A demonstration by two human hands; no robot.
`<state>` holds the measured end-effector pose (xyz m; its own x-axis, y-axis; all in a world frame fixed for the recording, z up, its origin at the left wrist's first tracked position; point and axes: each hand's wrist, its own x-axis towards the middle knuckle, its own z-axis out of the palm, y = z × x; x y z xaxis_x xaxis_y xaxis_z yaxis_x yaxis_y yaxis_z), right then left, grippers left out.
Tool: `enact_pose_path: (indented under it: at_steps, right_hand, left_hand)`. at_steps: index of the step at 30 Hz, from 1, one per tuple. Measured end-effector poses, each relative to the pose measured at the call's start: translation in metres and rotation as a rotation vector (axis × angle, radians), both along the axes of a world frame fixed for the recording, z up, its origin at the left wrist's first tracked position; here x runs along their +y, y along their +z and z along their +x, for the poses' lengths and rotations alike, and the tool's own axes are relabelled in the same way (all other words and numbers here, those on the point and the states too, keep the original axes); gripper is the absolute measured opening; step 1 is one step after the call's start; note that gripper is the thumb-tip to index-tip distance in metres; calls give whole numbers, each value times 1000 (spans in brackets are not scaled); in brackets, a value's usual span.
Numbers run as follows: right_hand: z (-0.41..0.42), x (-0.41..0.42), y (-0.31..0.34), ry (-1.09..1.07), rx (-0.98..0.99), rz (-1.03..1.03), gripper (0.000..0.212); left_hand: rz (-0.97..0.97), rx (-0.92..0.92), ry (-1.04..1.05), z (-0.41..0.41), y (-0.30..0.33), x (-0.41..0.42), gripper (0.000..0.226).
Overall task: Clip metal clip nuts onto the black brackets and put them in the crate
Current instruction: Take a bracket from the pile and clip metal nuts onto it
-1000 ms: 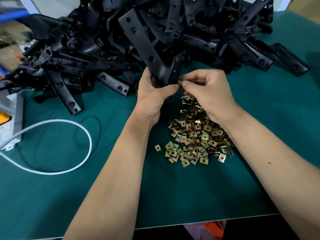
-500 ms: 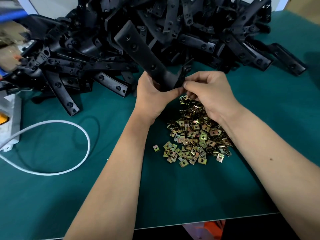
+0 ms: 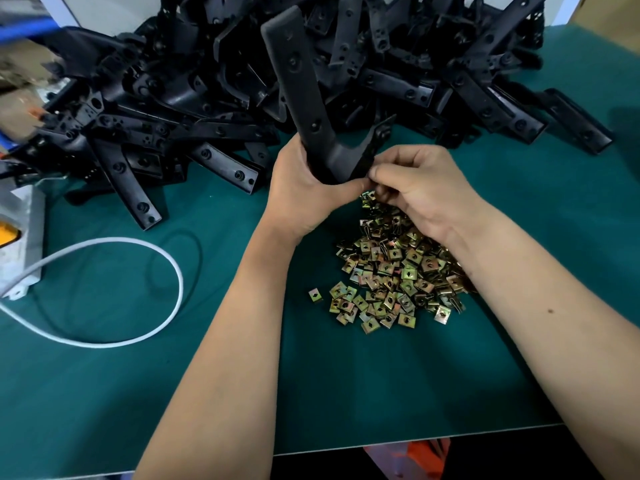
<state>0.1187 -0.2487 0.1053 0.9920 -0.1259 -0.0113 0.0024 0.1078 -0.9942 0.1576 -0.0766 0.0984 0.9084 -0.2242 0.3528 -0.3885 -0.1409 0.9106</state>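
Note:
My left hand [image 3: 301, 192] grips the lower end of a long black bracket [image 3: 301, 84], which stands nearly upright over the green table [image 3: 104, 393]. A short side arm of the bracket [image 3: 377, 133] branches off to the right. My right hand [image 3: 422, 188] has its fingers curled against the bracket's bottom edge beside my left thumb; what they pinch is hidden. Just below both hands lies a heap of brass-coloured clip nuts [image 3: 391, 271]. No crate is in view.
A big pile of black brackets [image 3: 194, 109] fills the back of the table from left to right. A white cable [image 3: 145, 327] loops at the left, running to a grey box [image 3: 24, 244] at the left edge. The table's front edge [image 3: 415, 441] is near.
The bracket has swung from leaning left to almost upright in my left hand. My right hand has stayed at its lower end, fingers working at the bottom edge.

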Motion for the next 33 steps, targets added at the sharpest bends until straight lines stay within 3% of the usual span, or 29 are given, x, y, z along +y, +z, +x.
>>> enact_pose_path:
  at_steps: [3, 8, 13, 17, 21, 29, 33]
  right_hand:
    - [0, -7, 3, -12, -26, -22, 26]
    - [4, -27, 6, -124, -77, 129, 27]
    - [1, -20, 2, -33, -84, 90, 18]
    - [-1, -18, 2, -4, -115, 55, 17]
    - [-3, -16, 3, 20, -140, 65, 13]
    - [-5, -4, 0, -7, -189, -9, 14]
    - [-6, 0, -3, -48, -187, -33, 19]
  left_hand:
    - [29, 15, 9, 2, -1, 6, 55]
    - [-45, 177, -32, 1, -4, 11, 50]
    - [-118, 267, 31, 0, -4, 3, 34]
    - [-462, 490, -41, -3, 1, -2, 15]
    - [-801, 722, -157, -5, 4, -7, 24]
    - [-737, 780, -179, -5, 0, -11, 21]
    - [-710, 767, -173, -7, 1, -11, 42]
